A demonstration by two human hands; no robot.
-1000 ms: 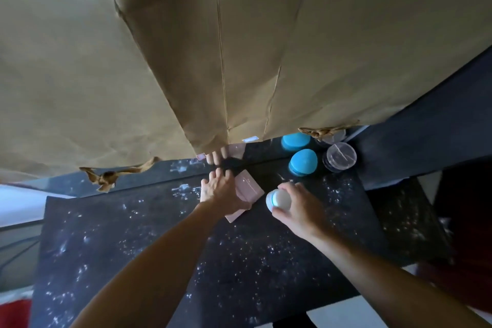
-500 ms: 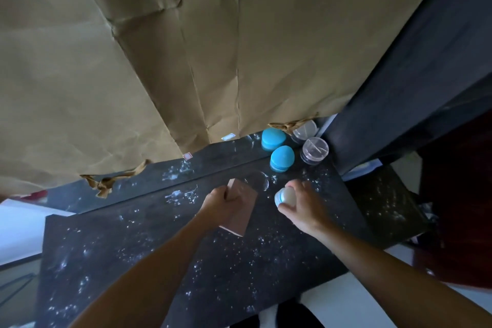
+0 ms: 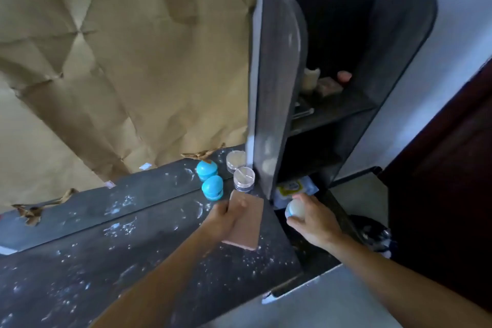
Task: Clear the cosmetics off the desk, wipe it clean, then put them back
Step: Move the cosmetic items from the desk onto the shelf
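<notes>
I judge the clearing barely begun: my left hand (image 3: 223,220) grips a flat pink case (image 3: 247,226) over the powder-flecked surface (image 3: 106,247), my right hand (image 3: 315,224) curls round a white jar (image 3: 295,208) beside the shelf unit (image 3: 277,101), two blue pots (image 3: 212,187) and two clear jars (image 3: 244,178) stand uncleared, and wiping is not started.
</notes>
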